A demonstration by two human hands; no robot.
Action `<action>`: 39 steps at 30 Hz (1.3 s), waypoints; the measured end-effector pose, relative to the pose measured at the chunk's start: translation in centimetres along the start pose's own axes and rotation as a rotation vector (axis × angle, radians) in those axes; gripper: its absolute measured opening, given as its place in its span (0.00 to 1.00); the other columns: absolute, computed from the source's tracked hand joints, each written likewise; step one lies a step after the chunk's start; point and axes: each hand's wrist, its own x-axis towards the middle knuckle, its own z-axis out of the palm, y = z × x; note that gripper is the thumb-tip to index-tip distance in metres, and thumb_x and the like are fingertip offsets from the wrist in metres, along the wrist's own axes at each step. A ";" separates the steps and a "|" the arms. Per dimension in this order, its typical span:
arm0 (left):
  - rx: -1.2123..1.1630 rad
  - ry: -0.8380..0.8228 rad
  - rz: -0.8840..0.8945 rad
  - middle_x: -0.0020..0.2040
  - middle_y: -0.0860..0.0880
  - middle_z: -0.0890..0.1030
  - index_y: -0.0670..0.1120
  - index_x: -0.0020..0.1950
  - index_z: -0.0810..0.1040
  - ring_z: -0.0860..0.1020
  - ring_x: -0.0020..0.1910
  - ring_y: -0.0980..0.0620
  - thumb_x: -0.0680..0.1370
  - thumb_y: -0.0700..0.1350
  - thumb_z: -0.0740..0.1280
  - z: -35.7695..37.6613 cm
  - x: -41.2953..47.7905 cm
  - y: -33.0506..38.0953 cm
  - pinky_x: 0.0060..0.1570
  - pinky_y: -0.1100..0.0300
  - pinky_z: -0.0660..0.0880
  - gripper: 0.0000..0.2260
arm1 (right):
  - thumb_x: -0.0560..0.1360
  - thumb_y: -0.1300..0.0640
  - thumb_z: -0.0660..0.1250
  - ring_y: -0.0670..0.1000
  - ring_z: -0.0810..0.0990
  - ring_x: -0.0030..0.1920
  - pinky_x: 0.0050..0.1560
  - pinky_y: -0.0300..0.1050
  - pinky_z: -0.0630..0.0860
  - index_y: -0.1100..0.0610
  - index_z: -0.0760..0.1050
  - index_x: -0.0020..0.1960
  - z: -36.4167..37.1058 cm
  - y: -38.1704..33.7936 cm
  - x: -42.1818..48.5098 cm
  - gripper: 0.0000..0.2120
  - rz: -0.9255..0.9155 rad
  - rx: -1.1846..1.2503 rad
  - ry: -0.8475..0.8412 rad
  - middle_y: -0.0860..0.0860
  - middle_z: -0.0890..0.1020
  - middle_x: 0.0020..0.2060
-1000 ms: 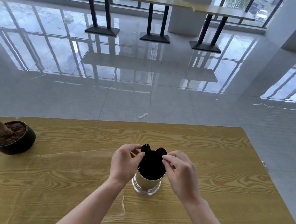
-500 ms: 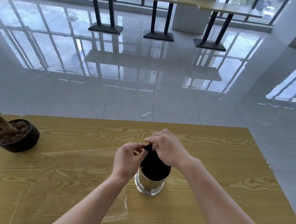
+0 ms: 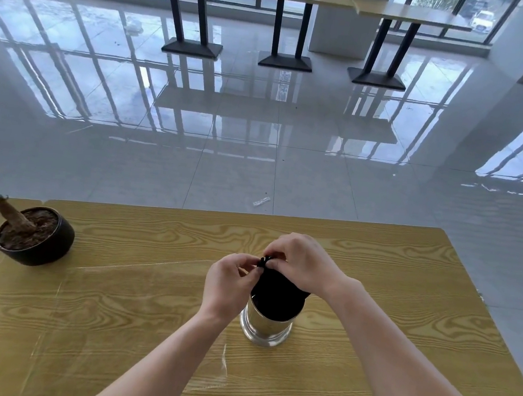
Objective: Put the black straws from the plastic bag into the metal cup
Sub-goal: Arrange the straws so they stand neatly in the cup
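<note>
A wood-grain table (image 3: pixel 406 277) carries the whole job, with a sheet of clear plastic (image 3: pixel 146 298) lying flat across its middle; whether that is the emptied bag I cannot tell. A dark plant pot (image 3: pixel 36 238) sits well apart at the far left. The metal cup (image 3: pixel 265 330) stands upright on the plastic, packed with the black straws (image 3: pixel 276 293), which rise above its rim and draw together at the top. My right hand (image 3: pixel 301 263) arches over the bundle, fingers curled down onto the straw ends. My left hand (image 3: pixel 228 284) pinches those same ends between thumb and forefinger from the other side. Neither hand steadies the cup itself. That, as I judge it, is the weak point: the load sits high, the base is small and the film beneath looks slick. A sideways tug at the tips could therefore slide or topple the cup and fan the straws across the table. Letting go unevenly could also let the gathered bundle spring apart.
</note>
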 end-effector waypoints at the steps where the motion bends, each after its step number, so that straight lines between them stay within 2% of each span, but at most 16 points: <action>1: 0.001 0.000 -0.001 0.39 0.56 0.86 0.54 0.47 0.86 0.82 0.37 0.60 0.75 0.45 0.74 0.0 0.0 0.0 0.37 0.67 0.78 0.04 | 0.76 0.56 0.72 0.45 0.77 0.47 0.50 0.40 0.70 0.53 0.85 0.53 -0.1 0.0 0.0 0.06 -0.003 0.001 0.002 0.47 0.86 0.47; 5: -0.019 0.002 -0.014 0.39 0.54 0.85 0.54 0.47 0.85 0.82 0.36 0.61 0.75 0.45 0.74 0.0 -0.1 0.0 0.36 0.69 0.77 0.04 | 0.75 0.56 0.73 0.46 0.81 0.46 0.49 0.40 0.75 0.53 0.84 0.51 -0.3 0.0 -0.3 0.05 0.003 0.013 0.037 0.45 0.86 0.45; 8: -0.030 0.002 -0.026 0.38 0.54 0.85 0.53 0.47 0.86 0.82 0.36 0.61 0.76 0.45 0.74 -0.1 -0.2 0.1 0.36 0.69 0.77 0.04 | 0.74 0.55 0.74 0.43 0.81 0.44 0.45 0.36 0.74 0.50 0.84 0.48 -0.5 0.2 -0.3 0.04 0.018 0.040 0.060 0.43 0.86 0.41; 11: -0.043 -0.006 -0.026 0.38 0.53 0.85 0.53 0.47 0.86 0.82 0.36 0.59 0.76 0.44 0.74 -0.1 -0.2 0.1 0.38 0.64 0.80 0.03 | 0.74 0.54 0.75 0.40 0.81 0.41 0.42 0.29 0.71 0.48 0.82 0.46 -0.5 0.4 -0.5 0.02 0.039 0.094 0.063 0.41 0.84 0.38; 16: -0.055 -0.005 -0.031 0.37 0.53 0.85 0.53 0.46 0.86 0.83 0.36 0.58 0.75 0.44 0.74 -0.2 -0.2 0.2 0.40 0.60 0.81 0.03 | 0.74 0.55 0.75 0.37 0.82 0.41 0.41 0.27 0.72 0.47 0.83 0.46 -0.4 0.6 -0.8 0.03 0.060 0.154 0.094 0.40 0.83 0.37; 22: -0.047 -0.005 -0.015 0.37 0.53 0.85 0.52 0.49 0.86 0.83 0.37 0.57 0.75 0.44 0.74 -0.3 -0.4 0.3 0.40 0.60 0.81 0.05 | 0.73 0.58 0.77 0.35 0.82 0.36 0.39 0.26 0.73 0.50 0.85 0.46 -2.5 0.3 -1.4 0.04 0.052 0.205 0.194 0.37 0.82 0.33; 26: -0.055 -0.012 -0.012 0.41 0.52 0.85 0.52 0.52 0.85 0.82 0.40 0.57 0.74 0.40 0.73 -0.7 -0.7 0.4 0.43 0.61 0.81 0.10 | 0.73 0.58 0.77 0.39 0.81 0.29 0.36 0.28 0.74 0.47 0.83 0.45 -4.7 0.0 -2.1 0.07 0.078 0.282 0.271 0.35 0.82 0.30; 31: -0.103 0.010 0.018 0.45 0.52 0.83 0.52 0.56 0.83 0.81 0.40 0.56 0.71 0.36 0.69 -1.0 -1.3 1.4 0.41 0.62 0.80 0.17 | 0.73 0.60 0.77 0.39 0.80 0.28 0.37 0.30 0.76 0.53 0.85 0.47 -5.7 -0.7 -3.0 0.05 0.079 0.272 0.269 0.41 0.82 0.30; 36: -0.060 0.061 0.077 0.46 0.53 0.82 0.51 0.56 0.83 0.80 0.42 0.53 0.73 0.37 0.69 -0.9 -1.6 2.3 0.44 0.59 0.80 0.15 | 0.73 0.60 0.77 0.41 0.81 0.28 0.37 0.32 0.79 0.50 0.84 0.46 -7.6 -0.9 -3.6 0.06 0.078 0.311 0.343 0.40 0.83 0.29; 39: -0.097 0.083 0.075 0.45 0.51 0.82 0.49 0.55 0.83 0.80 0.41 0.51 0.75 0.34 0.68 -1.1 -1.8 2.0 0.41 0.57 0.79 0.14 | 0.73 0.60 0.77 0.41 0.81 0.28 0.37 0.33 0.79 0.51 0.84 0.46 -7.9 -0.9 -3.7 0.06 0.081 0.293 0.346 0.42 0.83 0.29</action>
